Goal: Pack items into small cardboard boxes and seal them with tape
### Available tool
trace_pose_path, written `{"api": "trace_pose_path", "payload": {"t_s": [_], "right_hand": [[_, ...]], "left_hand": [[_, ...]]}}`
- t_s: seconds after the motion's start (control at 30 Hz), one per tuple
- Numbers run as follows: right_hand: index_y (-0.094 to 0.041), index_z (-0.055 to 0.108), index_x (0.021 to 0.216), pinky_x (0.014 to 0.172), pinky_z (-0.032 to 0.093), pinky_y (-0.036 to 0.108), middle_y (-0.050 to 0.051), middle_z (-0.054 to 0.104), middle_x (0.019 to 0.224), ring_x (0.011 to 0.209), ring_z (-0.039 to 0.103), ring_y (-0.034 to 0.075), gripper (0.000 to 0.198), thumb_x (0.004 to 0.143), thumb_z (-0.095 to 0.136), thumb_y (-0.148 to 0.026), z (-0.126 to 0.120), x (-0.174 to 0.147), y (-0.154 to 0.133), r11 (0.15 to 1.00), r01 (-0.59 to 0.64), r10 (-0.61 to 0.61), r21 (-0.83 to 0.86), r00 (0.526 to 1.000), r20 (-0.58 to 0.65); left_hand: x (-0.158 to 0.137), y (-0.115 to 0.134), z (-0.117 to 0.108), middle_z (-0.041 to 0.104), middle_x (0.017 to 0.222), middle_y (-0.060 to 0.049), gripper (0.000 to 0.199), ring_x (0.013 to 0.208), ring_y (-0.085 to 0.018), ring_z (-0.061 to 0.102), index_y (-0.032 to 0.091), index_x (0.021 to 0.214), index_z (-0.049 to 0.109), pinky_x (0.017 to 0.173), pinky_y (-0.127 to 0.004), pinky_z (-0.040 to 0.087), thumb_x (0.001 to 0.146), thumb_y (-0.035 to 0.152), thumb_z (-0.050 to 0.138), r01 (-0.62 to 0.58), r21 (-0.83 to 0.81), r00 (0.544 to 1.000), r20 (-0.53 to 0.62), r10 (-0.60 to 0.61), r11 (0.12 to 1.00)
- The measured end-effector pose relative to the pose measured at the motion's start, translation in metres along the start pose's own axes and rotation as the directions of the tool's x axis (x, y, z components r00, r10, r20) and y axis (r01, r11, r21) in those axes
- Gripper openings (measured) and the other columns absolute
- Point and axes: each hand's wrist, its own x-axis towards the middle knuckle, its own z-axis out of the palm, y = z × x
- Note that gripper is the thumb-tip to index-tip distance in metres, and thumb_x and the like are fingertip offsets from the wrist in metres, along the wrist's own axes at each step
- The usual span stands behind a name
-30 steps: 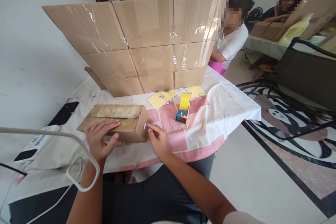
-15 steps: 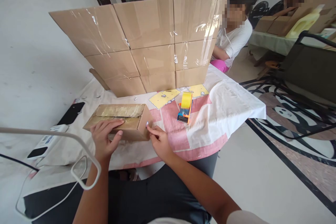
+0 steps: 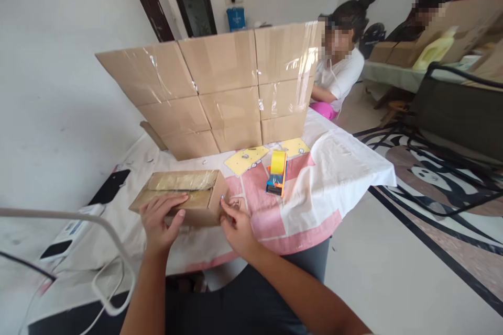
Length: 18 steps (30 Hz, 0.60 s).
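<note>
A small cardboard box [image 3: 198, 214], its top covered with shiny tape, lies on the cloth-covered table in front of me. My left hand [image 3: 162, 218] rests on the box's top and near edge, fingers stretched out and thumb apart. At the right end of the box, my right hand [image 3: 237, 224] has its thumb and index finger pinched together by the end face. A tiny whitish spot shows at the index fingertip; whether it is a nail or a scrap cannot be made out. Right of the box sits a tape dispenser [image 3: 277, 174] with a yellow roll.
A tall wall of taped cardboard boxes [image 3: 230, 73] stands behind the box. A black phone [image 3: 110, 187] and a white device [image 3: 70, 230] lie left. A pale bent tube [image 3: 98, 220] crosses the left foreground. A person [image 3: 341, 68] sits beyond the table [image 3: 353, 157].
My view has tilted up slightly, so the table things appear lower. The right fingers have drawn slightly toward me along the box's end, still pinched. My left hand stays on the box.
</note>
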Motion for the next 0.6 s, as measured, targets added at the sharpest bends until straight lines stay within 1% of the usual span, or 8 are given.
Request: {"api": "trace_pose_path", "payload": {"t_s": [0.13,0.2,0.23,0.3,0.37,0.4,0.5,0.6], "right_hand": [[-0.023,0.077,0.113,0.102,0.051,0.04,0.011,0.047,0.134,0.113,0.058,0.024,0.034,0.082,0.064,-0.024,-0.005,-0.003,-0.005,0.992,0.088,-0.091,-0.091,0.995,-0.031],[-0.022,0.075,0.118,0.112,0.044,0.044,0.013,0.041,0.146,0.124,0.055,0.028,0.04,0.079,0.068,-0.026,-0.009,-0.002,-0.008,0.987,0.105,-0.108,-0.124,0.994,-0.018],[-0.021,0.067,0.132,0.117,0.039,0.048,0.014,0.033,0.154,0.134,0.048,0.032,0.058,0.076,0.073,-0.03,-0.012,0.0,-0.01,0.985,0.089,-0.087,-0.151,0.996,0.015],[-0.019,0.03,0.16,0.123,0.023,0.057,0.018,0.01,0.166,0.152,0.021,0.041,0.113,0.064,0.085,-0.04,-0.014,0.004,-0.012,0.972,0.026,0.012,-0.233,0.987,0.162],[-0.018,-0.005,0.164,0.125,0.013,0.061,0.02,-0.008,0.168,0.156,-0.003,0.043,0.152,0.051,0.092,-0.049,-0.012,0.01,-0.012,0.951,-0.01,0.118,-0.308,0.936,0.332],[-0.018,-0.011,0.163,0.125,0.013,0.059,0.02,-0.008,0.169,0.157,-0.006,0.042,0.16,0.047,0.094,-0.051,-0.011,0.013,-0.011,0.947,0.004,0.13,-0.322,0.911,0.392],[-0.016,-0.006,0.163,0.126,0.023,0.047,0.021,0.011,0.166,0.157,0.01,0.036,0.165,0.038,0.095,-0.051,-0.011,0.02,-0.005,0.954,0.114,0.023,-0.278,0.894,0.448],[-0.015,-0.003,0.163,0.126,0.023,0.044,0.02,0.018,0.163,0.155,0.016,0.037,0.159,0.042,0.092,-0.054,-0.028,0.022,-0.003,0.947,0.193,-0.097,-0.255,0.934,0.345]], "left_hand": [[-0.001,-0.006,0.005,0.078,0.088,-0.007,0.02,0.085,-0.027,0.07,0.022,0.085,0.073,0.084,-0.042,0.04,0.093,0.03,0.056,-0.037,-0.071,0.992,-0.125,0.028,0.997],[-0.004,-0.014,0.004,0.078,0.086,-0.006,0.02,0.084,-0.027,0.071,0.023,0.083,0.073,0.082,-0.042,0.041,0.092,0.028,0.056,-0.045,-0.109,0.99,-0.139,0.03,0.993],[-0.005,-0.017,0.004,0.078,0.086,-0.005,0.02,0.085,-0.028,0.071,0.024,0.083,0.073,0.081,-0.043,0.041,0.092,0.028,0.056,-0.051,-0.113,0.99,-0.134,0.035,0.992],[-0.009,-0.021,0.003,0.078,0.086,-0.005,0.02,0.084,-0.029,0.071,0.024,0.083,0.074,0.08,-0.043,0.04,0.091,0.028,0.056,-0.057,-0.119,0.991,-0.127,0.042,0.991],[-0.013,-0.02,0.004,0.077,0.08,-0.004,0.021,0.078,-0.028,0.07,0.024,0.076,0.073,0.079,-0.043,0.041,0.09,0.027,0.057,-0.043,-0.154,0.982,-0.189,0.014,0.987],[-0.014,-0.016,0.005,0.075,0.075,-0.003,0.022,0.074,-0.027,0.069,0.023,0.071,0.071,0.078,-0.043,0.042,0.089,0.026,0.058,-0.032,-0.183,0.967,-0.253,-0.015,0.983],[-0.016,0.003,0.012,0.069,0.065,-0.003,0.027,0.066,-0.025,0.067,0.022,0.06,0.062,0.077,-0.044,0.046,0.087,0.023,0.058,0.016,-0.255,0.883,-0.451,-0.134,0.967],[-0.013,0.024,0.015,0.07,0.074,-0.006,0.021,0.076,-0.029,0.069,0.021,0.063,0.06,0.083,-0.048,0.047,0.084,0.027,0.058,0.024,-0.181,0.808,-0.575,-0.126,0.983]]}}
